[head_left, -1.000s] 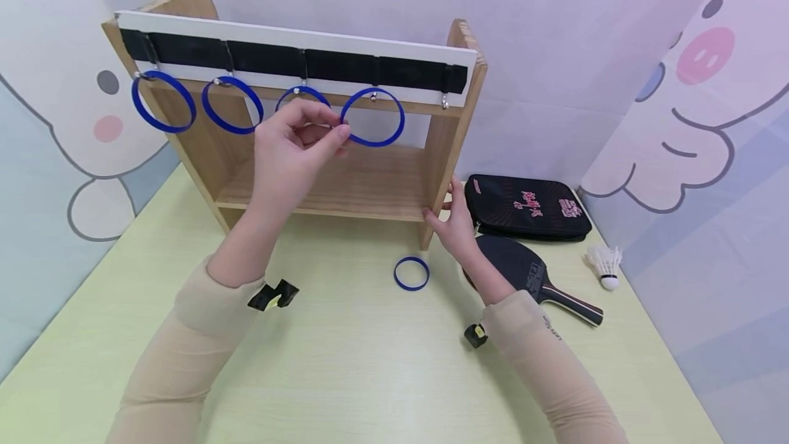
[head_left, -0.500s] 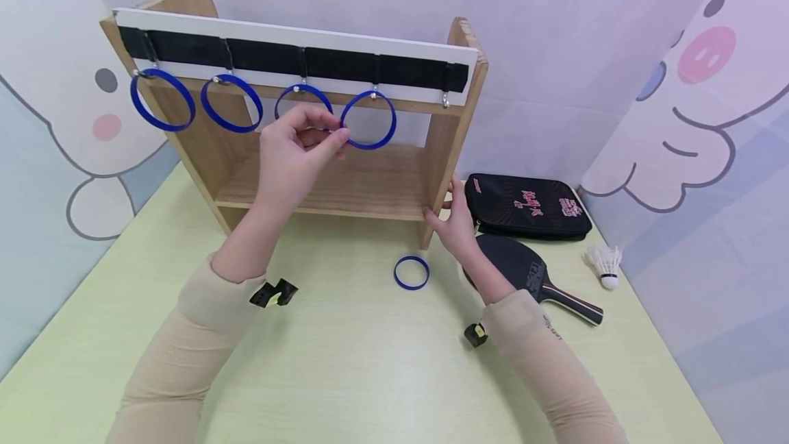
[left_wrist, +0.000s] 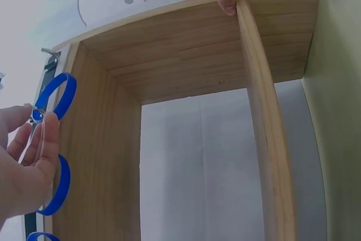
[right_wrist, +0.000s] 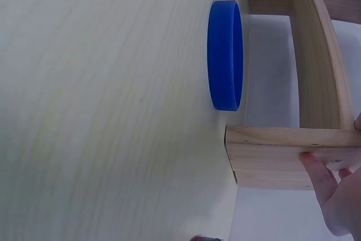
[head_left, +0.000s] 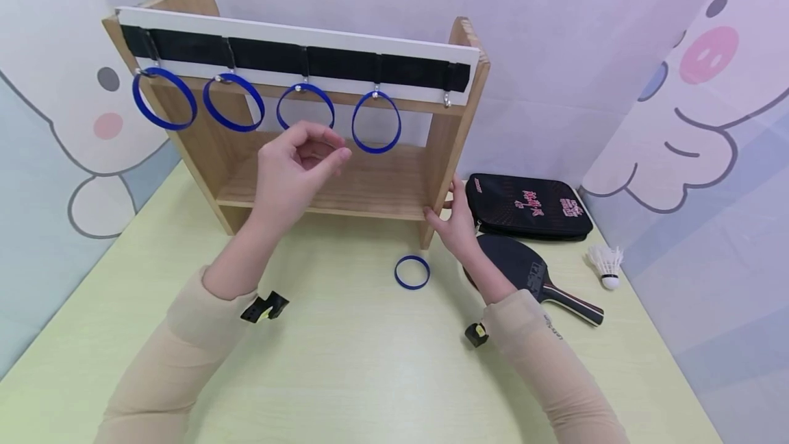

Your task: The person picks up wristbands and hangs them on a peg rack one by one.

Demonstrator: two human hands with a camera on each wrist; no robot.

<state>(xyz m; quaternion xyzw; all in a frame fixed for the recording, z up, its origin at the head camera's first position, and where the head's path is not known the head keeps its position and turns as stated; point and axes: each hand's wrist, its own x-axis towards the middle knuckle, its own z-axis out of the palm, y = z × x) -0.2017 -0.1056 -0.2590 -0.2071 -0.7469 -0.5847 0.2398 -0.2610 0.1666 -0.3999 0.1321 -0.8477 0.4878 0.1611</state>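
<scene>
The wooden shelf (head_left: 370, 190) stands on the table with a white-and-black hook strip (head_left: 271, 60) along its top front. Blue silicone wristbands hang from its hooks, all but the rightmost hook (head_left: 446, 99). Just left of and below the fourth hanging wristband (head_left: 376, 151), my left hand (head_left: 290, 166) has loosely bent fingers, thumb and index slightly apart, and holds nothing. My right hand (head_left: 455, 223) grips the shelf's right side panel low down, thumb in front and fingers behind. Another blue wristband (right_wrist: 221, 55) lies on the table in front of the shelf.
Right of the shelf lie a black zip case (head_left: 527, 207) and a table tennis bat (head_left: 508, 262), partly behind my right forearm. A white shuttlecock (head_left: 607, 267) is farther right. Printed cartoon panels stand behind and beside the table.
My left hand has let go of the fourth wristband and moved slightly down. That wristband, tilted and pinched before, now hangs freely from its hook. The right hand has stayed still.
</scene>
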